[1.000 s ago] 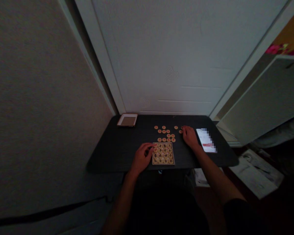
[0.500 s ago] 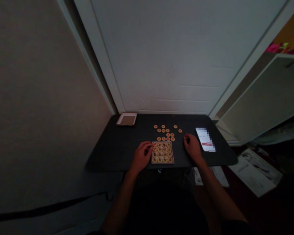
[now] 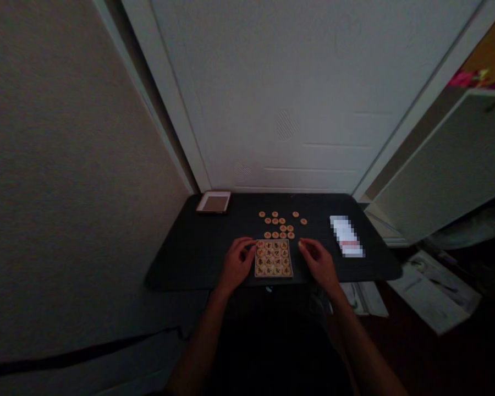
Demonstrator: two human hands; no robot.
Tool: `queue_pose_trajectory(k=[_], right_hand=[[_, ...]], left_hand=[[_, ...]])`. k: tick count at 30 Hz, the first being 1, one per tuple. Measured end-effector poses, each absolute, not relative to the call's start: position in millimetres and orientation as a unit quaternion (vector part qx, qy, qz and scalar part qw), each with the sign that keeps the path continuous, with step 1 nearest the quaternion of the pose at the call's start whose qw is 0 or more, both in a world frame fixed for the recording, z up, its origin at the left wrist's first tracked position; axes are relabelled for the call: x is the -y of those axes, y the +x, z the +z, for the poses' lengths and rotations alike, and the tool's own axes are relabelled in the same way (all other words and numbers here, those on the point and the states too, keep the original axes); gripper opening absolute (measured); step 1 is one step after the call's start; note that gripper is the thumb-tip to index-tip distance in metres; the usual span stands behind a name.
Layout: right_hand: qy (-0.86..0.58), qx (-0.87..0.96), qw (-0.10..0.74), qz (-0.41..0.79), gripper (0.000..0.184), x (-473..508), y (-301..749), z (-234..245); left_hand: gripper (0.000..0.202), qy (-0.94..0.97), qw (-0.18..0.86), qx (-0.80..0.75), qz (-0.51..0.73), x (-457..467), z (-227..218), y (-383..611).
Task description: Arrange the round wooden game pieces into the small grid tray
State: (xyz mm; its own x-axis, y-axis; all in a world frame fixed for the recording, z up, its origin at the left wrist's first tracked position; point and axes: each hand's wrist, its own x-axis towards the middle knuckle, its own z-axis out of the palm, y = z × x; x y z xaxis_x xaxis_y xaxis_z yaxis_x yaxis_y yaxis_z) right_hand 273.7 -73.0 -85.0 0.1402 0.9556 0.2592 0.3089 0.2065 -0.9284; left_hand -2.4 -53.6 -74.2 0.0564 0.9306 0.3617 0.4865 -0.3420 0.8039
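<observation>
A square box point(image 3: 273, 276) filled with rows of round Chinese chess pieces point(image 3: 277, 253) sits near the table's front edge. Most of these pieces carry dark characters; a couple at the upper left look red. Curved around the box's upper left edge is my left hand point(image 3: 237, 264), thumb and forefinger apart, fingertips at the rim. My right hand point(image 3: 319, 263), just right of the box, pinches a small pale round Chinese chess piece point(image 3: 300, 243) between thumb and forefinger. Several loose red-marked pieces point(image 3: 282, 228) lie flat behind the box.
On the dark table point(image 3: 181, 253), a shallow tray-like lid point(image 3: 214, 202) lies at the back left. A phone point(image 3: 346, 236) with a lit, blurred screen lies on the right. A white panelled door point(image 3: 280, 82) stands behind the table.
My right hand has moved left toward the box, and the piece in its fingertips now shows. My left hand stays at the box's left edge, almost unmoved.
</observation>
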Motion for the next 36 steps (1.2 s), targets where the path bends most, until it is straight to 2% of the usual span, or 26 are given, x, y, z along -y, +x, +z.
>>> queue_pose_trajectory(k=[4, 12, 17, 36], right_hand=[[-0.508, 0.596, 0.53, 0.327, 0.035, 78.0, 249.4, -80.8], [-0.463, 0.68, 0.506, 0.259, 0.035, 87.1, 225.6, -62.7], [-0.433, 0.718, 0.496, 0.225, 0.036, 92.9, 221.9, -67.0], [-0.45, 0.704, 0.509, 0.205, 0.028, 88.9, 228.2, -77.2]], left_hand=[[0.027, 0.671, 0.262, -0.518, 0.461, 57.3, -66.3, 4.6], [0.032, 0.696, 0.38, -0.485, 0.368, 76.1, -36.7, 37.3], [0.029, 0.665, 0.423, -0.486, 0.378, 76.1, -38.7, 51.1], [0.028, 0.676, 0.429, -0.465, 0.377, 77.5, -47.3, 53.0]])
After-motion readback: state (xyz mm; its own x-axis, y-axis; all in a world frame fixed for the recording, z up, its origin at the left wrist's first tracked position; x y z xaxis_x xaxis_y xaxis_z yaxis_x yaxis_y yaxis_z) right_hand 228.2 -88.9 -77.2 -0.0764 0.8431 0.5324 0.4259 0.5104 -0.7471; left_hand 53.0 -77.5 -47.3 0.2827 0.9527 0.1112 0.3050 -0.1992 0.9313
